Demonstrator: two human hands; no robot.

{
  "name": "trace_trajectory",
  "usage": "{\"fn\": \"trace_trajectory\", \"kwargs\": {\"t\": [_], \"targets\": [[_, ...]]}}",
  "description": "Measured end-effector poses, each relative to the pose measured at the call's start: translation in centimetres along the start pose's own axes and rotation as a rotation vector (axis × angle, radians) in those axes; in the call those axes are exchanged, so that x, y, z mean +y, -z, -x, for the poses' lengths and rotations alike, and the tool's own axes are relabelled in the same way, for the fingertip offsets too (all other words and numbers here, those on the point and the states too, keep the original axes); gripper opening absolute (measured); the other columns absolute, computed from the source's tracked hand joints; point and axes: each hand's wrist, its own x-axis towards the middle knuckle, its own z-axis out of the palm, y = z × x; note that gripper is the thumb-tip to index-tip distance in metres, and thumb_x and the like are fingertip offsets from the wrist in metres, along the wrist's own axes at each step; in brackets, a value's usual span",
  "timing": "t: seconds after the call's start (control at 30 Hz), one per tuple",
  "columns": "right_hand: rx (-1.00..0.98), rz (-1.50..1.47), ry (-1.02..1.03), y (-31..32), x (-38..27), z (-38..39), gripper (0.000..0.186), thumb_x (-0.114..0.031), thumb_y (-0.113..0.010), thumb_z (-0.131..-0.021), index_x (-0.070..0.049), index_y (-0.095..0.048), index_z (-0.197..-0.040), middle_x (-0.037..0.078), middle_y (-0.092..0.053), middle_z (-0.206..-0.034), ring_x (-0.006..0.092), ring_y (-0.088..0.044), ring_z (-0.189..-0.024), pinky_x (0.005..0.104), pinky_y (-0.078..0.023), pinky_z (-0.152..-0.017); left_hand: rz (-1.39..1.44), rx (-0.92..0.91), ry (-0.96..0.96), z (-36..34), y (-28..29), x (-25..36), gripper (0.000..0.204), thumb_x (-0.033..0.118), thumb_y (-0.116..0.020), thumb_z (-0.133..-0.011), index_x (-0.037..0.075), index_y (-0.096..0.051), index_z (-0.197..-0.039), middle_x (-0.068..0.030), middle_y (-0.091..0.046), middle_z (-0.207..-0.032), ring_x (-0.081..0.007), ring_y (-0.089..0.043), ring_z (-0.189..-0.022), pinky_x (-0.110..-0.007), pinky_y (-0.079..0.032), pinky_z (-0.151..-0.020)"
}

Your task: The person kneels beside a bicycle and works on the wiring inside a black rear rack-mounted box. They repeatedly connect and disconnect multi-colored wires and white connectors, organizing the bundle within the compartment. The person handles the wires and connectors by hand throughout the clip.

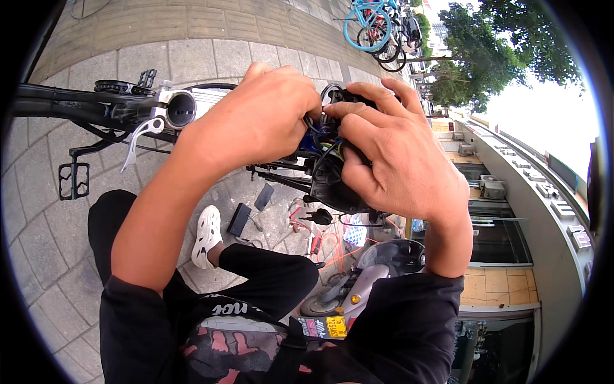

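Observation:
My left hand [256,115] is closed in a pinch at the mouth of an open black housing [329,182] on a bike frame. A black cable shows beside its fingertips, but what they grip is hidden. Across from it, my right hand [400,150] curls over the housing, thumb on the near side and fingers toward the far side. Its index fingertip nearly meets the left fingers. Thin coloured wires [327,148] and black cables lie bunched inside the housing between both hands. Black-headed keys [322,216] hang just below it.
Left of my hands are the bike's open seat tube [181,110], a silver clamp lever [135,144] and a pedal [73,181]. On the paving lie a black box [238,219], a red-handled tool [315,244] and orange cord [334,253]. A scooter [368,281] stands nearby; a blue bicycle [368,29] is farther off.

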Motion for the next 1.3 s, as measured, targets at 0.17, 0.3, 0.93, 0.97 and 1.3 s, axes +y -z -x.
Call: {"fn": "trace_trajectory", "kwargs": {"t": [0.17,0.3,0.93,0.97,1.3], "targets": [[-0.141,-0.037,-0.021,0.7,0.5,-0.7,0.025,-0.016,-0.070,-0.089,-0.002,-0.075,-0.109,0.018,-0.079,-0.118,0.0392,-0.068,-0.137,0.0628,-0.037,-0.135,0.007,-0.017,-0.041,0.1,0.2,0.2,0.017,0.001,-0.076,-0.090,0.007,-0.081,-0.105,-0.0071,-0.077,-0.105,-0.0328,-0.071,-0.116,-0.047,-0.049,-0.108],[-0.158,-0.034,-0.052,0.9,0.2,-0.5,0.035,-0.021,-0.071,-0.085,-0.001,-0.078,-0.114,0.022,-0.078,-0.116,0.0389,-0.070,-0.131,0.0624,-0.037,-0.136,0.084,-0.067,-0.035,0.0,0.9,0.4,0.021,0.001,-0.076,-0.090,0.008,-0.082,-0.109,-0.0082,-0.078,-0.112,-0.0332,-0.071,-0.119,-0.048,-0.050,-0.111],[-0.195,0.046,-0.046,0.9,0.2,-1.0,0.039,-0.027,-0.070,-0.081,0.000,-0.086,-0.104,0.023,-0.081,-0.099,0.0386,-0.072,-0.124,0.0561,-0.047,-0.127,-0.048,-0.177,-0.060,0.9,1.2,1.1,0.035,0.005,-0.068,-0.087,0.003,-0.085,-0.117,-0.0057,-0.082,-0.132,-0.0290,-0.069,-0.128,-0.047,-0.051,-0.112],[-0.198,0.045,-0.053,1.0,0.0,-1.4,0.037,-0.027,-0.070,-0.080,0.000,-0.086,-0.100,0.022,-0.081,-0.096,0.0383,-0.072,-0.121,0.0550,-0.048,-0.125,-0.064,-0.188,-0.057,0.8,1.3,1.2,0.036,0.006,-0.068,-0.087,0.003,-0.085,-0.118,-0.0058,-0.082,-0.133,-0.0286,-0.069,-0.128,-0.047,-0.051,-0.112],[-0.237,0.098,-0.075,0.9,-0.3,-1.5,0.029,-0.027,-0.067,-0.085,0.000,-0.077,-0.080,0.016,-0.076,-0.084,0.0357,-0.070,-0.106,0.0495,-0.051,-0.115,0.143,-0.185,-0.001,0.9,2.4,1.4,0.038,0.011,-0.076,-0.089,0.001,-0.081,-0.126,-0.0151,-0.081,-0.127,-0.0384,-0.073,-0.125,-0.051,-0.056,-0.113]]}}
